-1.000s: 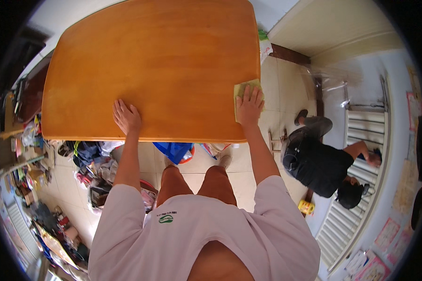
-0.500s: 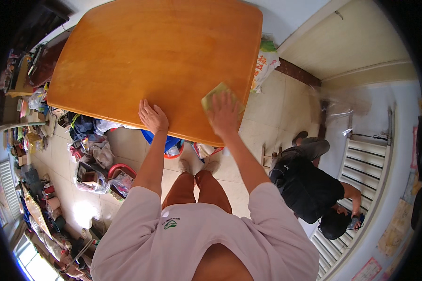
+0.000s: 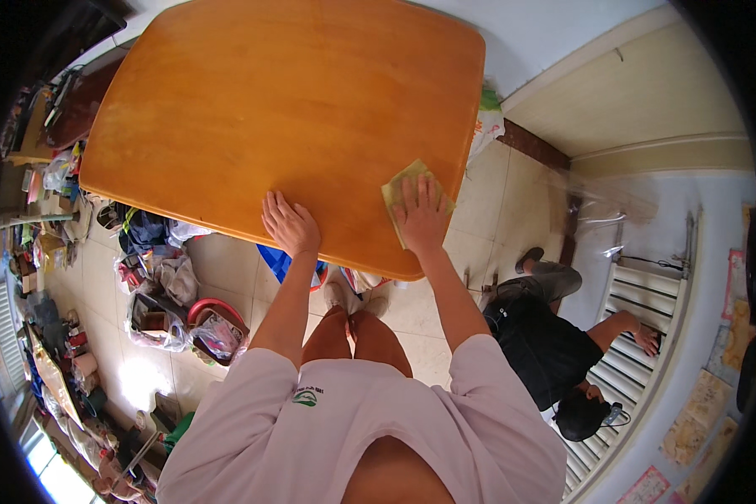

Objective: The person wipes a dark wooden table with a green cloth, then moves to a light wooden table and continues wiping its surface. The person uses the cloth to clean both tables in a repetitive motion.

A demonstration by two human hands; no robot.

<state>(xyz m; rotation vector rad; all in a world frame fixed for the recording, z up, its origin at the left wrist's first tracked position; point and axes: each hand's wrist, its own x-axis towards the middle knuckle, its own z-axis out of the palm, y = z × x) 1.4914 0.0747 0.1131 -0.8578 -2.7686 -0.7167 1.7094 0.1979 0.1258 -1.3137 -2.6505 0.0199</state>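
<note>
A yellowish-green cleaning cloth [image 3: 395, 184] lies on the orange wooden table [image 3: 269, 109], close to its near right corner. My right hand [image 3: 423, 217] rests flat on the cloth, fingers stretched and slightly spread, pressing it to the tabletop. Its palm covers the cloth's middle. Along the near edge of the table, my left hand [image 3: 291, 223] lies palm down on the wood with fingers extended and nothing in it.
Beneath and left of the table are bags [image 3: 176, 279] and a red basin [image 3: 218, 315]. To my right a person in black [image 3: 525, 336] bends by a white radiator [image 3: 643, 302], one hand touching it. A printed sack [image 3: 485, 126] stands behind the table's right edge.
My right hand and the cloth sit slightly nearer the table's near right corner, and the view has shifted a little. The person at the radiator now reaches an arm outward along it.
</note>
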